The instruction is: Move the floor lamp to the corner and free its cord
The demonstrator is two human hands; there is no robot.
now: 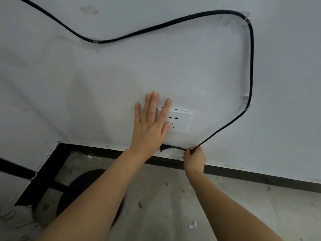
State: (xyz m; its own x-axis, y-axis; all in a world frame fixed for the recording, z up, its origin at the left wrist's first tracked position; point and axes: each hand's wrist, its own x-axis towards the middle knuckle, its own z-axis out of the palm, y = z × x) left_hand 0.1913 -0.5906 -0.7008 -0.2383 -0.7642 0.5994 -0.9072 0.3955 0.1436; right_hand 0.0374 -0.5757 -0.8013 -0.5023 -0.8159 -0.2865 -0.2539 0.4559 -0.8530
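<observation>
A black cord (251,66) loops across the white wall, held by clear clips (247,19). Its plug (165,147) hangs free just below the white wall socket (180,122), out of the holes. My right hand (193,158) pinches the cord a little behind the plug. My left hand (151,122) lies flat on the wall with fingers spread, covering the socket's left edge. The lamp's round black base (83,186) sits on the floor in the corner at the lower left, partly behind my left arm, with its black pole (15,168) slanting off the left edge.
A black skirting strip (260,178) runs along the foot of both walls. The concrete floor (173,197) is dusty, with a small white scrap (192,225) lying near my right forearm. More clips (244,99) hold the cord on the right.
</observation>
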